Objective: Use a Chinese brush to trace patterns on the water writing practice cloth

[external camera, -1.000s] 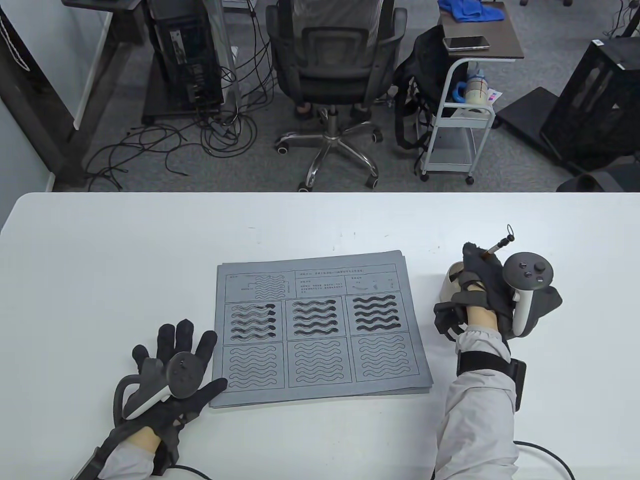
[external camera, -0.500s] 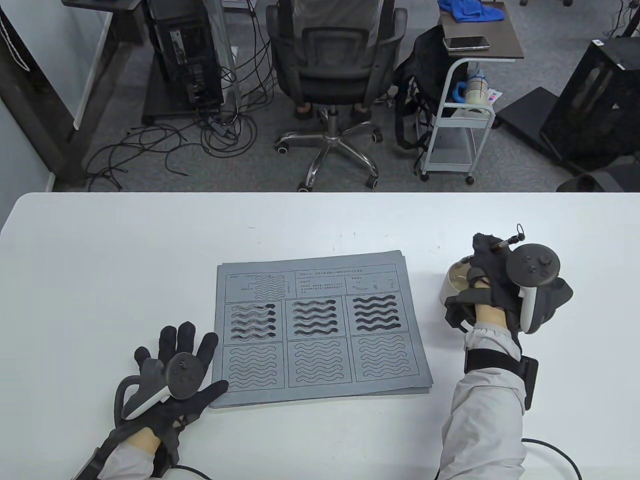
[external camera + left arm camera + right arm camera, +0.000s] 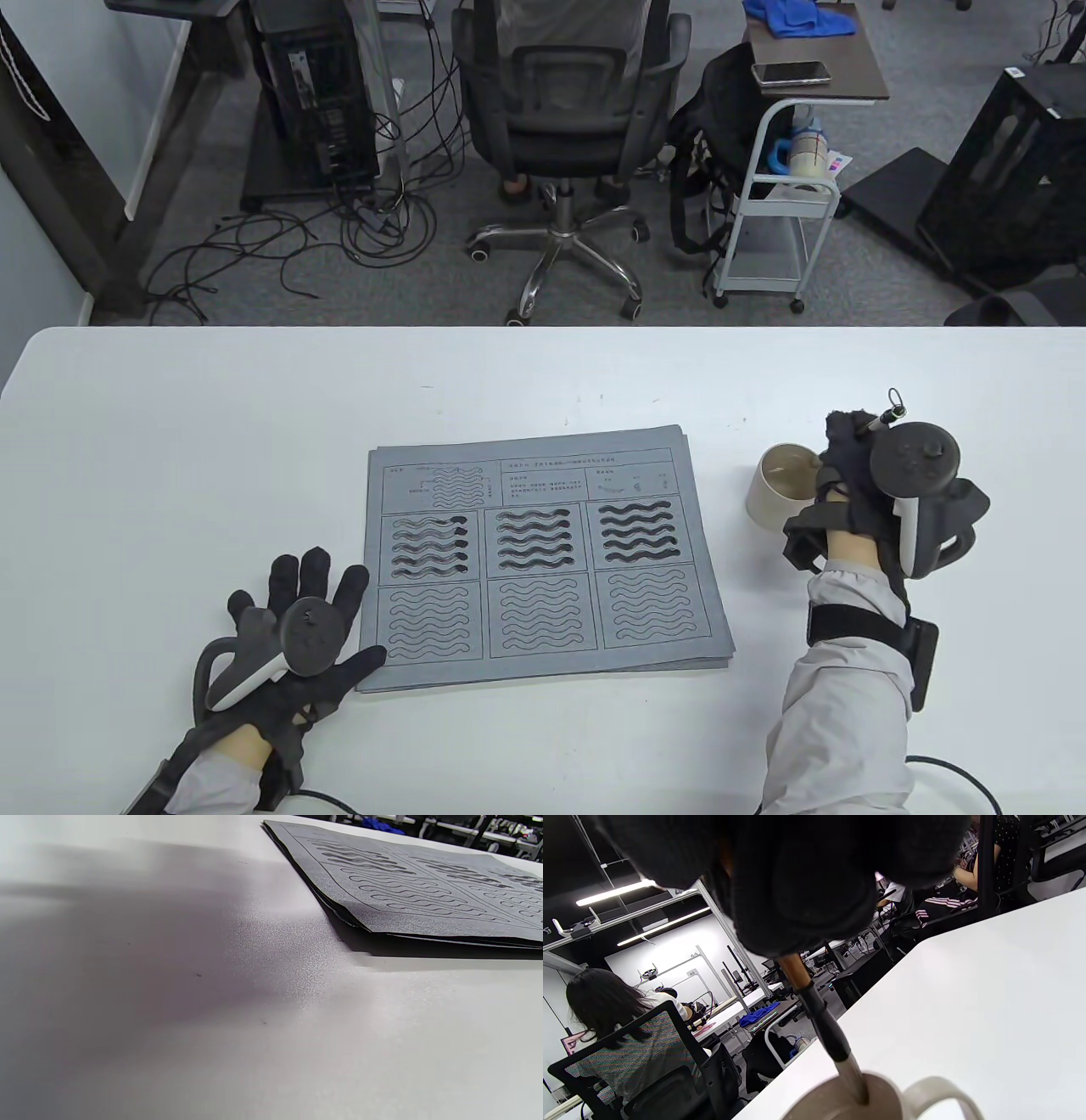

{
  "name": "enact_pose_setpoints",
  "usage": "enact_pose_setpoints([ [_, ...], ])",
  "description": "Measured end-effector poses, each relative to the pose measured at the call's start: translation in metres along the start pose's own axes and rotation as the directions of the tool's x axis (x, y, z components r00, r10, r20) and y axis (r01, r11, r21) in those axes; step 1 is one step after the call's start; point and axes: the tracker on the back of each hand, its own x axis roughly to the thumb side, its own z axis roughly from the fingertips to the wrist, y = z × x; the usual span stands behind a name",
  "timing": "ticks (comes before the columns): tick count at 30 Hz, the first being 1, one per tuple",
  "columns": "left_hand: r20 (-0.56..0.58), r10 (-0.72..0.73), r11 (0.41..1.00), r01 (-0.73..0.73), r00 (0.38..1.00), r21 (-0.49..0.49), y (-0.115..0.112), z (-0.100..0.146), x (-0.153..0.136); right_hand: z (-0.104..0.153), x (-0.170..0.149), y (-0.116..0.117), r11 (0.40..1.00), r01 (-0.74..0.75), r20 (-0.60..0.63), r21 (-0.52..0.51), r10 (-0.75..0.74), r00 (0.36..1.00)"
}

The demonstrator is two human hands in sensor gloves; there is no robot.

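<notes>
Your right hand (image 3: 848, 475) has drifted to your right and a little toward you since a second ago, so the cream cup (image 3: 779, 486), which it mostly covered before, now shows its open mouth beside the hand's left edge. Your left hand, the cloth and the cup itself have not shifted.

Your right hand is closed around the brush (image 3: 823, 1018), pinching its brown shaft. In the right wrist view the shaft runs down from your gloved fingers (image 3: 806, 887), and the pale bristle tip dips inside the cup's rim, next to the cup's handle. In the table view only the brush's top end, with its small hanging loop, pokes out above your hand.

Your left hand (image 3: 297, 628) lies flat on the table (image 3: 543, 382) with fingers spread. It rests at the near left corner of the water writing practice cloth (image 3: 543, 556), with the thumb just touching that corner.

On the cloth, the three upper wave panels are darkened and the three lower panels show outlines only. It is the top sheet of a thin stack, whose edges show in the left wrist view.

Open white table lies between the cloth's right edge and the cup, and more beyond the cloth toward the far edge.
</notes>
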Motion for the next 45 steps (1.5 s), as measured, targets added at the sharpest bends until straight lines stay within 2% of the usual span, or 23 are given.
enact_pose_setpoints([
  [8,0.000,0.002,1.000,-0.002,1.000,-0.003,0.000,0.000,0.000,0.004,0.008,-0.014,0.997,-0.060,0.030,-0.038,0.062,0.998],
  [12,-0.008,-0.002,1.000,0.002,1.000,-0.005,0.000,-0.001,-0.001,0.007,0.014,-0.019,0.998,-0.022,0.060,-0.051,0.025,0.998],
  [18,-0.039,-0.005,1.000,0.005,0.999,-0.002,0.001,-0.001,-0.004,0.014,0.009,-0.007,0.993,-0.083,0.094,-0.087,0.091,0.991],
  [23,-0.070,0.001,1.000,-0.001,0.998,0.001,0.003,-0.002,-0.009,0.018,-0.003,0.001,0.987,-0.101,0.066,-0.127,0.110,0.992],
  [33,-0.114,0.021,1.000,-0.022,0.993,-0.010,0.005,-0.005,-0.017,0.022,-0.006,-0.018,0.975,-0.126,0.032,-0.182,0.134,0.990],
  [45,-0.139,0.038,0.999,-0.039,0.990,-0.001,0.007,-0.005,-0.023,0.026,-0.003,-0.022,0.971,-0.136,0.031,-0.199,0.145,0.989],
])
